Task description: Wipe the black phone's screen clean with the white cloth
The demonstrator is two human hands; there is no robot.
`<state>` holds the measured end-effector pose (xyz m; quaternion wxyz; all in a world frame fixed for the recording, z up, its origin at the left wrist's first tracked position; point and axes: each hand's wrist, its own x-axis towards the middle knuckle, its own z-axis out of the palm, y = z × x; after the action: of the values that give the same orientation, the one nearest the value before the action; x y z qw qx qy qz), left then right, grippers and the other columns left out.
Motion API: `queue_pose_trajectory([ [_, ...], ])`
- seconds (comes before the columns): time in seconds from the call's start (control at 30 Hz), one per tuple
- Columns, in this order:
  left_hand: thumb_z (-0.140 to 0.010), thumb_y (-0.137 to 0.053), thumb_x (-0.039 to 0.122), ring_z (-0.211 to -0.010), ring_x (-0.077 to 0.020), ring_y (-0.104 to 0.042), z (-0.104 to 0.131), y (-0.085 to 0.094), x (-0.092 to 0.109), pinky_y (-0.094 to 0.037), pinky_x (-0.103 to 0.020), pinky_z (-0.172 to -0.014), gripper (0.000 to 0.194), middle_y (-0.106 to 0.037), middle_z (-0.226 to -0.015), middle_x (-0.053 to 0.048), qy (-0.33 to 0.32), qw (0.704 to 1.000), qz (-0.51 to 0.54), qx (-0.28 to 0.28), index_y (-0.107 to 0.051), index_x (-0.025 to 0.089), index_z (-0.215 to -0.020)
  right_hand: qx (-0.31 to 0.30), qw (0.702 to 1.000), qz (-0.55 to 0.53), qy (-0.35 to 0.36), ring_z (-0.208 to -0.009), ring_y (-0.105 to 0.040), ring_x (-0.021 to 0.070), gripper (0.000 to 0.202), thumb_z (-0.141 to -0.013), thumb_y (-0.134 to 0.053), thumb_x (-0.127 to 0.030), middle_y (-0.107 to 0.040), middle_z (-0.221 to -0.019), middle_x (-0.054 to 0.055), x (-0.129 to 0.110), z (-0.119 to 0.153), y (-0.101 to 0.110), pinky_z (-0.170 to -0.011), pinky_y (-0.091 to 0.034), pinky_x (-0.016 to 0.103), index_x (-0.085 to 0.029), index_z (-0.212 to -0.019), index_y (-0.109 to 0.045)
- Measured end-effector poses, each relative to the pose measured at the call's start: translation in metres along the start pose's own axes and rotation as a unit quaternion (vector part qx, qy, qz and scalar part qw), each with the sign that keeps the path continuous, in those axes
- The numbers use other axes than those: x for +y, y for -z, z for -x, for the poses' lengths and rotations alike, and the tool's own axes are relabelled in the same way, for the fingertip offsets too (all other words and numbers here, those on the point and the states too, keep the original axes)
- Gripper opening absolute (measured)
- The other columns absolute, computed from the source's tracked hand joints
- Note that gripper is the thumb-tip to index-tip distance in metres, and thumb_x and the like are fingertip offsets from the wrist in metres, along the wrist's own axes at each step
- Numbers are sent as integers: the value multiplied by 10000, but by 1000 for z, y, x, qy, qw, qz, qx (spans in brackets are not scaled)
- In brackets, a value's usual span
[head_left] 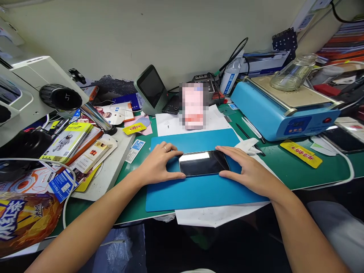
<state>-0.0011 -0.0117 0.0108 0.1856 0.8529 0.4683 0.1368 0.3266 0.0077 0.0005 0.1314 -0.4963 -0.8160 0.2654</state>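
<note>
A smartphone (203,165) with a dark, glossy screen lies sideways on a blue mat (199,195), a bright reflection along its upper half. My left hand (159,163), with a ring on one finger, grips its left end, thumb at the near edge and fingers at the far edge. At the other end, my right hand (246,168) holds the phone the same way, thumb near and index finger far. White paper (216,216) sticks out from under the mat, and a crumpled tissue (247,146) lies beside my right hand.
A blue machine (256,110) bearing a glass jar (294,72) stands at right. Behind the mat are a pixelated upright object (194,106) and a small screen device (152,91). A microscope stand (113,167) holding boxes fills the left, near a drink bottle (28,223).
</note>
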Motion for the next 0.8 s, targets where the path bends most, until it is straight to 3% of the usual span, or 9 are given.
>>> queue_pose_trajectory([
  [0.8, -824, -693, 671, -1127, -304, -518, 0, -1, -2, -457, -474, -991, 693, -605, -1243, -112, -6, 1000, 15, 9, -627, 218, -1344, -8, 1000, -21, 5, -1410, -473, 361, 664, -890, -581, -654, -505, -1555, 62, -3, -1, 3, -1118, -458, 561, -363, -1482, -514],
])
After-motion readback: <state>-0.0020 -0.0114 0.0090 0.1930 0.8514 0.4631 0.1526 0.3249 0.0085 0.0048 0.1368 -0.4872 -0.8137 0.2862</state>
